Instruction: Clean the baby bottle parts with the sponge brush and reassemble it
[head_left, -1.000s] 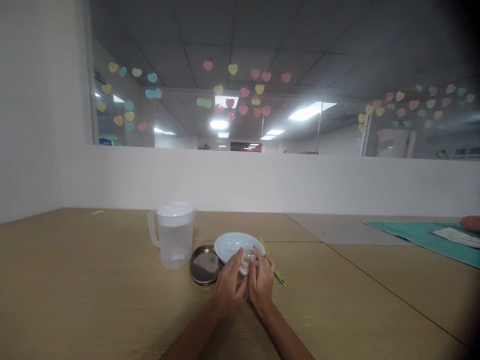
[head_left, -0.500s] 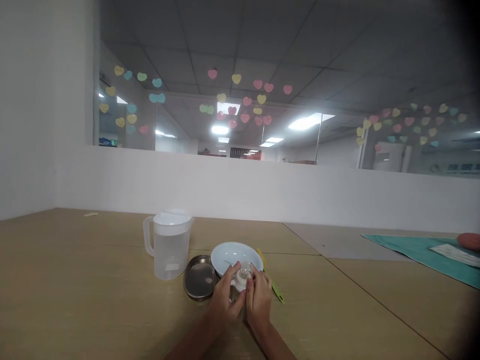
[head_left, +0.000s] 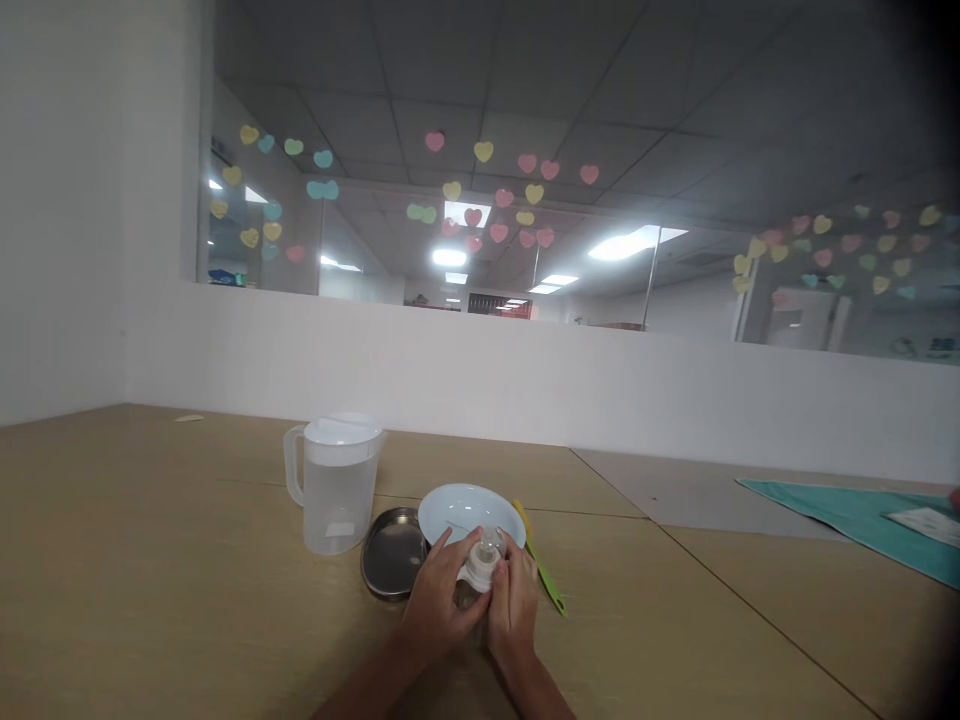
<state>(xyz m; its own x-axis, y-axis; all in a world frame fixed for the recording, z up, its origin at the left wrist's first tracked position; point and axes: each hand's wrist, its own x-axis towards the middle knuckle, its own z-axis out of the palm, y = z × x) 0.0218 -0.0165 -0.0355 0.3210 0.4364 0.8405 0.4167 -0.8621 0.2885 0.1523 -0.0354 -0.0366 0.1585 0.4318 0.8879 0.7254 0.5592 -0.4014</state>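
Between my two hands is a baby bottle [head_left: 482, 562] with a white collar and a clear dome cap on top; its lower body is mostly hidden by my fingers. My left hand [head_left: 441, 600] is closed round its left side. My right hand [head_left: 513, 608] grips the collar from the right, fingers bent against it. Just behind the bottle lies a pale blue bowl [head_left: 466, 494], with a thin clear item partly visible inside. A shallow metal dish [head_left: 391, 556] sits left of my left hand. To the right of my right hand rests a green and yellow brush-like tool [head_left: 546, 575].
A lidded clear plastic jug [head_left: 339, 500] holding liquid stands at the left. A teal cloth [head_left: 847, 515] with a white item on it lies far right. Behind the wooden table [head_left: 187, 560] rises a white wall [head_left: 375, 360] with a window above.
The camera view has turned slightly left-to-right. My hands stay round the bottle, with small shifts of the fingers at the collar. The objects on the table stay in place.
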